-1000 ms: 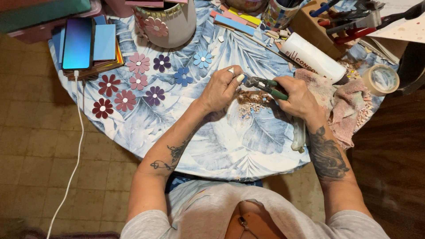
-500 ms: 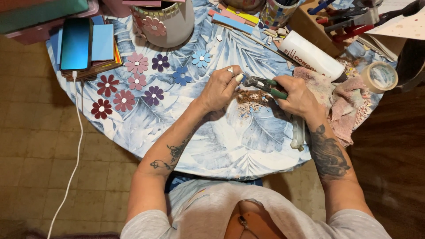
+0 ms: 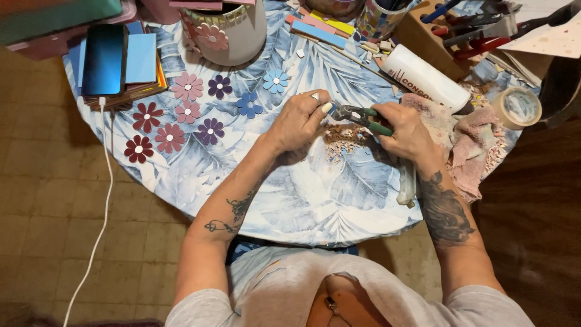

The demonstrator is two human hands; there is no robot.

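Note:
My left hand (image 3: 299, 120) pinches a small pale tile piece at its fingertips, held against the jaws of green-handled nippers (image 3: 362, 117). My right hand (image 3: 407, 130) grips the nippers' handles. Both hands hover over a small heap of brownish tile chips (image 3: 344, 138) on a round table covered by a blue leaf-print cloth (image 3: 290, 200).
Several mosaic flowers (image 3: 187, 86) in pink, purple, dark red and blue lie at the left. A phone (image 3: 105, 59) on a cable rests on books. A flower-decorated pot (image 3: 225, 30), a white glue bottle (image 3: 423, 79), tape roll (image 3: 515, 108), pink rags (image 3: 478, 148) and tile strips (image 3: 319, 27) are nearby.
Hands and nippers stay in the same place over the chip heap; only slight finger shifts are visible.

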